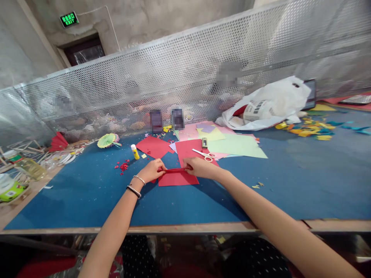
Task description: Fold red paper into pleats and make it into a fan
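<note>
A sheet of red paper (178, 179) with a narrow folded strip along its far edge lies in front of me. At the strip's left end, my left hand (153, 170) is closed, pinching the paper. My right hand (198, 167) pinches the other end of the same fold. Just beyond the right hand, white-handled scissors (205, 155) rest on another red sheet (186, 149), with a small dark-and-green box-like item (204, 143) close by. Left of my hands stands a glue stick (135, 152) with a white cap, near a little pile of red paper scraps (124, 166).
Pastel sheets (237, 146) lie behind the scissors. A white plastic bag (266, 106) sits by the perforated metal screen (179, 65). A pleated paper fan (108, 140) is at the left, with a bottle (27, 166) farther left. Yellow scraps (311, 129) lie at the right.
</note>
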`<state>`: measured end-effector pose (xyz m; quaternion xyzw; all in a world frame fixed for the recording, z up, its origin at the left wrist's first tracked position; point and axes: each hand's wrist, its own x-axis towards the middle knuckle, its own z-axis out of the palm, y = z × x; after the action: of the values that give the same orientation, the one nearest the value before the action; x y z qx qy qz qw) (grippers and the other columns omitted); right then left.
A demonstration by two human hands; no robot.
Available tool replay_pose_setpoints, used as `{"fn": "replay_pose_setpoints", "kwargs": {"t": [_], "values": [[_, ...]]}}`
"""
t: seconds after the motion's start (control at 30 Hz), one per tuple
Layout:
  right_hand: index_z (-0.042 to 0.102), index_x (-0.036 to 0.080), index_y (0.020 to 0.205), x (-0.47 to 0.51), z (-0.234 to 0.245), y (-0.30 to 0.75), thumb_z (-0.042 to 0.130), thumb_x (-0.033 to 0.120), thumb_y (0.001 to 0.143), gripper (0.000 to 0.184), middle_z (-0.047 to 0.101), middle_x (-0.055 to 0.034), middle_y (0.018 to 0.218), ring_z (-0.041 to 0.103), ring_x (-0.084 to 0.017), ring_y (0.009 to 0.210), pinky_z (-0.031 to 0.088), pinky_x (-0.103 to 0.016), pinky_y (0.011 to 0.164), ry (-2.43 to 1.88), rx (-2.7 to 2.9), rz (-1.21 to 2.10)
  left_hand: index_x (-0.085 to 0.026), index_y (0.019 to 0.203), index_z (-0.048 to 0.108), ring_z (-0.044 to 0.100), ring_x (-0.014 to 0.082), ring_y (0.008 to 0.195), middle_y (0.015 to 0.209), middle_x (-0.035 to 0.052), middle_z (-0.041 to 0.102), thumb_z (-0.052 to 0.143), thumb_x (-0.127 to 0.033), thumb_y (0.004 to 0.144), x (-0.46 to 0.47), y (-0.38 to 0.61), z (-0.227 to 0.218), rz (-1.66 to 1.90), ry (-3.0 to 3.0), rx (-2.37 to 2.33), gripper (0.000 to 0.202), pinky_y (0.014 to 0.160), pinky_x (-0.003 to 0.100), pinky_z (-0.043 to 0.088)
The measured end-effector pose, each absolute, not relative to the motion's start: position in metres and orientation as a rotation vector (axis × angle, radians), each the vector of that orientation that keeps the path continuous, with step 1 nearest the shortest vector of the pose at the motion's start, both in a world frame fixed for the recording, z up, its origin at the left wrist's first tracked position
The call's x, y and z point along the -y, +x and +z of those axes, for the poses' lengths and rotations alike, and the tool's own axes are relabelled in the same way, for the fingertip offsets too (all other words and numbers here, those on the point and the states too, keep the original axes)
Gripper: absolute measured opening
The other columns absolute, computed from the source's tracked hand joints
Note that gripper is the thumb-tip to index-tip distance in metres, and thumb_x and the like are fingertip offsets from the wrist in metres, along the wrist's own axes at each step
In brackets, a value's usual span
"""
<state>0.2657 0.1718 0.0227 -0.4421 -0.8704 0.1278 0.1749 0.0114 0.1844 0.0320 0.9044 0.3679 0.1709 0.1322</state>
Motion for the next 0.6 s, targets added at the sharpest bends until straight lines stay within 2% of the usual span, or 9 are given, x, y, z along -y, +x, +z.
{"fn": "replay_pose_setpoints", "kwargs": {"t": [0.17,0.4,0.6], "values": [[0.058,0.016,0.089,-0.163,0.032,0.264,0.049,0.006,0.071,0.023,0.066,-0.0053,0.083,0.057,-0.014,0.068,0.034,-0.021,0.056,-1.236,2.491,0.478,-0.014,0.085,0.066,0.06,0.0137,0.082,0.089,0.0052,0.062,0.059,-0.015,0.08,-0.184,0.008,0.034,0.491,2.547,-1.064,0.008,0.075,0.024,0.046],[0.063,0.017,0.089,-0.17,0.025,0.269,0.049,0.018,0.081,0.016,0.069,-0.0061,0.087,0.061,-0.017,0.075,0.039,-0.023,0.062,-1.212,2.488,0.468,-0.017,0.085,0.066,0.06,0.0137,0.076,0.086,0.0038,0.066,0.055,-0.032,0.085,-0.183,0.01,0.031,0.518,2.436,-1.165,0.019,0.069,0.023,0.045],[0.067,0.017,0.082,-0.176,0.02,0.267,0.053,0.014,0.08,0.014,0.063,-0.0083,0.092,0.06,-0.018,0.083,0.043,-0.025,0.071,-1.208,2.459,0.414,-0.017,0.09,0.066,0.056,0.0132,0.07,0.077,0.0013,0.061,0.059,-0.029,0.084,-0.183,0.019,0.026,0.557,2.464,-1.238,0.015,0.065,0.023,0.042]]}}
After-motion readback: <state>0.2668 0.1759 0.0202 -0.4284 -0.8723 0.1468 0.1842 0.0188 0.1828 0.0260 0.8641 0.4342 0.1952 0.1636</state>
